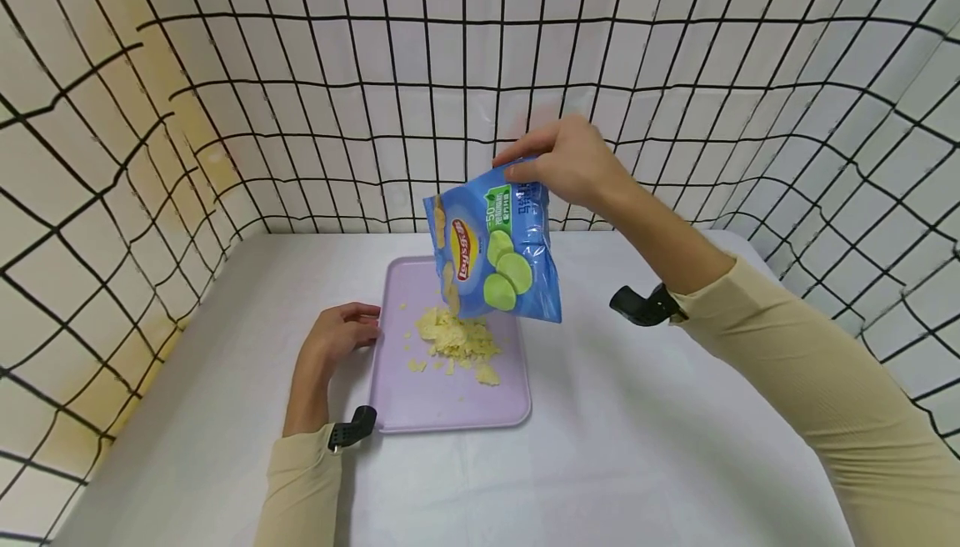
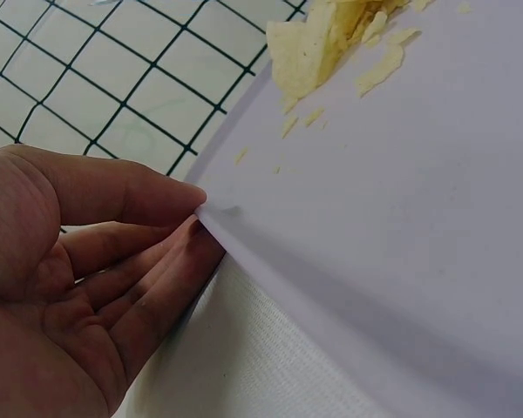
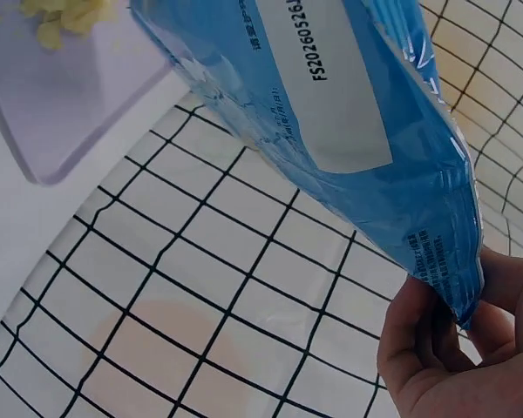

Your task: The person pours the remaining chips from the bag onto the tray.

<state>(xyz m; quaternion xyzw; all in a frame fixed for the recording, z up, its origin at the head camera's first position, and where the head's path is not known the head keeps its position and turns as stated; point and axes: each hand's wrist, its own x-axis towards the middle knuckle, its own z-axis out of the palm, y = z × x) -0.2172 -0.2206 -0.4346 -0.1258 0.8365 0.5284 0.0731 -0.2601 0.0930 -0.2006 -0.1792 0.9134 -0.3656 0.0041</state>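
A blue bag of potato chips (image 1: 480, 255) with green lime slices printed on it hangs tilted over a lilac tray (image 1: 450, 414). My right hand (image 1: 573, 159) pinches the bag by its upper corner, and the right wrist view shows thumb and fingers closed on that corner. Broken pale-yellow potato chips (image 1: 457, 337) lie in a heap on the tray, partly below the bag, with crumbs scattered round them. My left hand (image 2: 96, 252) pinches the tray's left rim between thumb and fingers. The bag's mouth is not clearly visible.
A white cloth (image 1: 645, 447) covers the table under the tray. Black wire grid panels (image 1: 465, 80) stand along the back and both sides. Dark wrist straps with cameras (image 1: 645, 305) sit at both cuffs.
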